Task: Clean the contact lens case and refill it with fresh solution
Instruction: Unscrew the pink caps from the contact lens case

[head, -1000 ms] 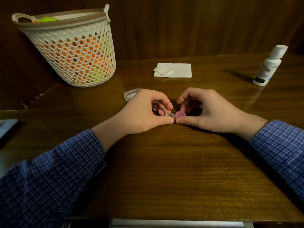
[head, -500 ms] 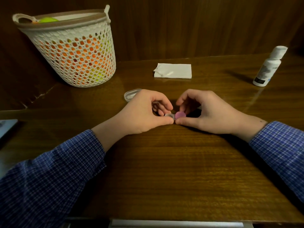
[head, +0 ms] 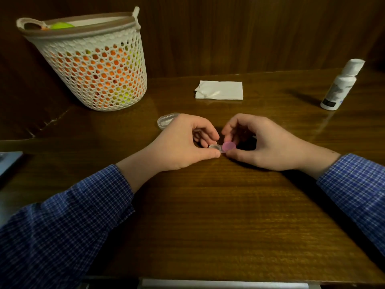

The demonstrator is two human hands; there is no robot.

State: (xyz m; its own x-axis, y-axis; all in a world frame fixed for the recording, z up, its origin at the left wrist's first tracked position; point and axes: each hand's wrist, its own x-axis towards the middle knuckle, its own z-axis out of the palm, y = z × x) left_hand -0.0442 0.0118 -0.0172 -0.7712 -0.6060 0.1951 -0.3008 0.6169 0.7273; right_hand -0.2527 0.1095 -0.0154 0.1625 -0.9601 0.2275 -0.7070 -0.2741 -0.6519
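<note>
Lens case (head: pixel 221 147): one clear cup, one pink cap (head: pixel 228 146).

The bottle (head: pixel 340 85) label is too blurred to read.

Pink cap (head: pixel 228 146), clear case (head: pixel 214 147); white bottle (head: pixel 341 85), white tissue (head: pixel 219 90); blue-checked sleeves (head: pixel 68 222); white mesh basket (head: pixel 93 65) w/ orange-green inside; brown wood-grain table (head: pixel 208 215).

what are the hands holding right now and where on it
Both hold the contact lens case low over the table: the left hand pinches its clear end, the right hand pinches the pink cap.
</note>
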